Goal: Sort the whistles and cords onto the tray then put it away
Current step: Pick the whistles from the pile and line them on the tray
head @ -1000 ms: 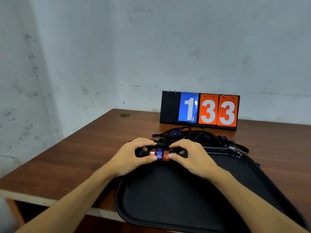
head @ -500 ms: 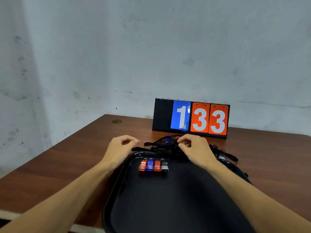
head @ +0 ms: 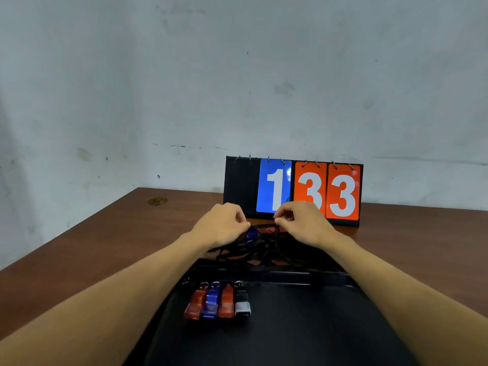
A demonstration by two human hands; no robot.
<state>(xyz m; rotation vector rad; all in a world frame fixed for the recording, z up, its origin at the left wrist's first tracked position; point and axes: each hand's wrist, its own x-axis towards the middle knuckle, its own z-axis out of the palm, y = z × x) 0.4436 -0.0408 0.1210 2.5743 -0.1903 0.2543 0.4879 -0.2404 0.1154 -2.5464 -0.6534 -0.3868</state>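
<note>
Cords (head: 264, 249) lie in a black tangle on the table (head: 105, 247), just past the far rim of the tray (head: 290, 276). Single strands are hard to follow in the blur. A blue whistle (head: 252, 233) and a red whistle (head: 270, 229) show through the top of the heap, half buried. The heap's left and right ends are hidden behind the wrists.

Both hands are at the far top of the tangle. The left hand (head: 221, 227) has its fingers curled, tips close to the blue whistle. The right hand (head: 306, 224) is curled too, thumb and fingertips drawn together just above a strand. I cannot tell whether either hand has hold of a cord.

Four whistles (head: 217, 302) lie side by side on the tray near its far left corner: red, blue, red, then black and grey. Each has a small ring at its far end. The forearms cover the tray's side edges, and the picture's lower edge cuts off its near part.

Beyond the hands stands a black scoreboard (head: 293, 190), its lower middle hidden by them. It reads 1 on a blue card and 3, 3 on two orange cards. A small brass disc (head: 157, 201) sits at the table's far left; any marking on it is too small to read.
</note>
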